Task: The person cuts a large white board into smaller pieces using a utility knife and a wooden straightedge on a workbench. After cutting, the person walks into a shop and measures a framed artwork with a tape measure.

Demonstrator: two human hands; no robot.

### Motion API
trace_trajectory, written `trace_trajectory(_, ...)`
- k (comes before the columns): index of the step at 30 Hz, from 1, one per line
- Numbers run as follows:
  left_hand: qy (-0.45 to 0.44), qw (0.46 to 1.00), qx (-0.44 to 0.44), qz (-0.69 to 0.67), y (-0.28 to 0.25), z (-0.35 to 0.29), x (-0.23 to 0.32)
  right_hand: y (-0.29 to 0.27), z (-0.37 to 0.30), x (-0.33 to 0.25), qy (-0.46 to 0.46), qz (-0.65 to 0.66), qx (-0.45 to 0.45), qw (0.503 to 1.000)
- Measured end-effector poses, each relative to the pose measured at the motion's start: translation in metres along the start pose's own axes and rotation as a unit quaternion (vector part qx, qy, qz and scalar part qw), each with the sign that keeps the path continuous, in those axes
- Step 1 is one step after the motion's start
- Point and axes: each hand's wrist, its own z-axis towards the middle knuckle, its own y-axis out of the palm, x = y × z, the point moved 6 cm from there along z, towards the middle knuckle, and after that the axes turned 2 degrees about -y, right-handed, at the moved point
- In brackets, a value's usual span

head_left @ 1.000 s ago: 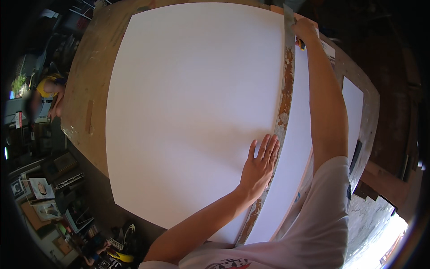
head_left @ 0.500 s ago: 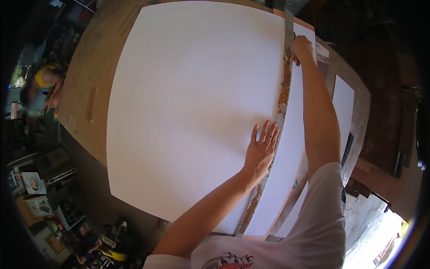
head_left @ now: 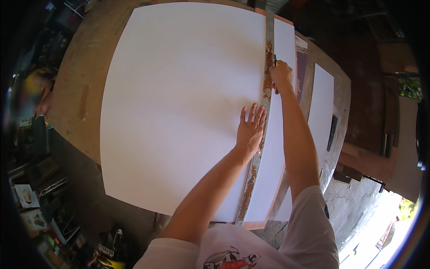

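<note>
Yep, right hand (head_left: 282,74) gripping a utility knife (head_left: 276,90) just slid down the straightedge (head_left: 269,33), upper right, so the pass got further, left hand (head_left: 251,133) splayed.

you wear a loose, whitish shirt (head_left: 264,246) with short, softly creased sleeves (head_left: 308,219); a black-and-red print (head_left: 235,261) marks its front. your forearms (head_left: 298,134), left hand (head_left: 250,133) and right hand (head_left: 281,74) are bare.

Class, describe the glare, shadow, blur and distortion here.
Head view: glare washes out the lower right; a soft shadow lies left of the bare left hand on the large white rectangular sheet; head view again: the sheet's left edge bows outward, and the yellow-clad person at far left looks blurred.
</note>
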Motion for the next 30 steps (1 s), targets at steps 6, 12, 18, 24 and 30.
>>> trace_trajectory(6,0.006,1.0,0.019,0.011,0.003,0.0,-0.005,0.001,-0.068,0.026,0.021,0.033,-0.001,0.999)
trace_trajectory(12,0.003,1.0,0.016,0.018,0.0,0.0,-0.006,0.003,-0.147,0.052,0.055,0.073,-0.013,0.996)
trace_trajectory(18,-0.005,0.998,0.058,0.016,0.008,0.005,-0.006,0.009,-0.214,0.082,0.038,0.029,0.011,0.999)
trace_trajectory(24,-0.01,0.997,0.047,0.054,0.013,0.008,-0.003,0.008,-0.303,0.107,0.076,0.039,0.0,0.996)
trace_trajectory(30,-0.005,0.998,0.024,0.057,0.003,0.004,-0.002,0.002,-0.386,0.122,0.036,0.015,0.014,0.999)
